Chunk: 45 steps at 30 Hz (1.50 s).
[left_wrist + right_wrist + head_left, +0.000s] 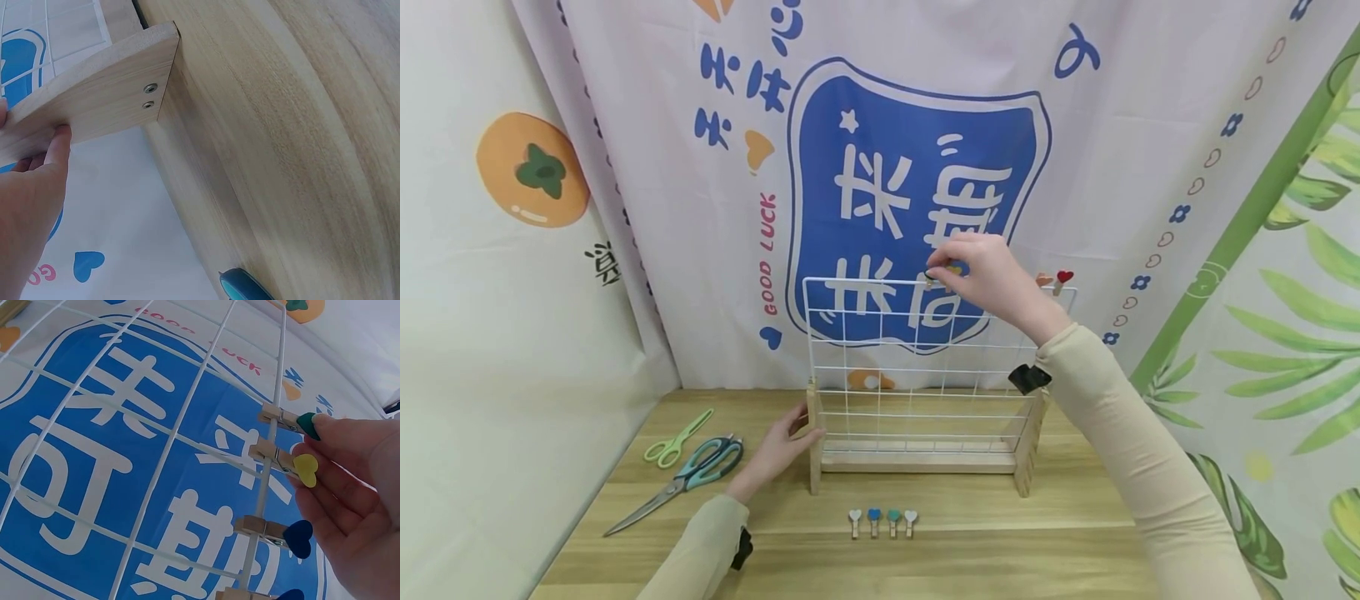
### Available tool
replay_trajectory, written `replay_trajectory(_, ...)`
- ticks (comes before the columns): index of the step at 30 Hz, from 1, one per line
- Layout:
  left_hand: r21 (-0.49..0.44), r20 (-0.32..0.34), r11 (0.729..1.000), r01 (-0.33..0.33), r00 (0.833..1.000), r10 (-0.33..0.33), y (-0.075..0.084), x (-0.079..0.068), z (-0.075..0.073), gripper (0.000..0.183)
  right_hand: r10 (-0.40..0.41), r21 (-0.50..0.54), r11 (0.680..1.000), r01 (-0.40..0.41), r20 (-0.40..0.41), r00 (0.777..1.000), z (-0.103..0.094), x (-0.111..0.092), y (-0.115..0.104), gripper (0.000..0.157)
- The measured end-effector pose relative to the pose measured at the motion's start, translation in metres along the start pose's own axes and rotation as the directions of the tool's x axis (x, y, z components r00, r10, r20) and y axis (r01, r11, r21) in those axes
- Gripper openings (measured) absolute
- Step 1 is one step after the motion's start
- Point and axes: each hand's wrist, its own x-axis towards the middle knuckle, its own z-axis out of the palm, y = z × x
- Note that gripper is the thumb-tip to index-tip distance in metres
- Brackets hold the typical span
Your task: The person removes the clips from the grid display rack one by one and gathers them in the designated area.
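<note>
A white wire grid rack [895, 367] stands on wooden side posts. My left hand [782, 446] holds its left wooden post [94, 100], fingertips against the wood. At the top wire, my right hand [981, 271] pinches a mini clothespin with a dark green heart [308, 425] between thumb and finger; its wooden jaws straddle the wire. Beside it a yellow-heart clothespin [305, 470] and a dark blue-heart clothespin [297, 539] are clipped on the same wire. Farther right sits a red-heart clothespin [1063, 277].
In front of the rack lie several heart clothespins in a row, among them a blue one [874, 521] and a green one [893, 522]. Large scissors [681, 482] and small green scissors [677, 437] lie on the table's left. A printed curtain [722, 250] hangs behind.
</note>
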Motion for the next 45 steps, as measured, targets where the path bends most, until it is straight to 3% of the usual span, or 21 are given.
replay_trajectory(25, 0.006, 0.007, 1.0, -0.002, 1.0, 0.002, -0.001, 0.0, 0.001, 0.068, -0.104, -0.036, 0.994, 0.101, -0.087, 0.991, 0.002, 0.0, -0.002, 0.005)
replay_trajectory(31, -0.012, 0.005, 1.0, 0.018, 1.0, -0.018, 0.001, 0.001, 0.0, 0.067, -0.095, -0.029, 0.995, 0.092, -0.117, 0.989, -0.003, -0.002, -0.005, 0.006)
replay_trajectory(37, 0.009, 0.008, 1.0, -0.011, 1.0, 0.011, 0.0, 0.001, -0.001, 0.067, -0.094, 0.015, 0.995, 0.098, -0.153, 0.984, -0.002, -0.016, -0.008, 0.009)
replay_trajectory(41, 0.005, 0.015, 1.0, -0.005, 1.0, 0.005, -0.001, 0.001, 0.0, 0.068, -0.132, 0.013, 0.99, 0.138, -0.205, 0.97, 0.002, -0.03, -0.009, 0.008)
replay_trajectory(45, 0.006, 0.013, 1.0, -0.003, 1.0, 0.003, -0.001, 0.001, 0.0, 0.067, -0.169, -0.002, 0.985, 0.172, -0.209, 0.963, 0.011, -0.046, -0.009, 0.009)
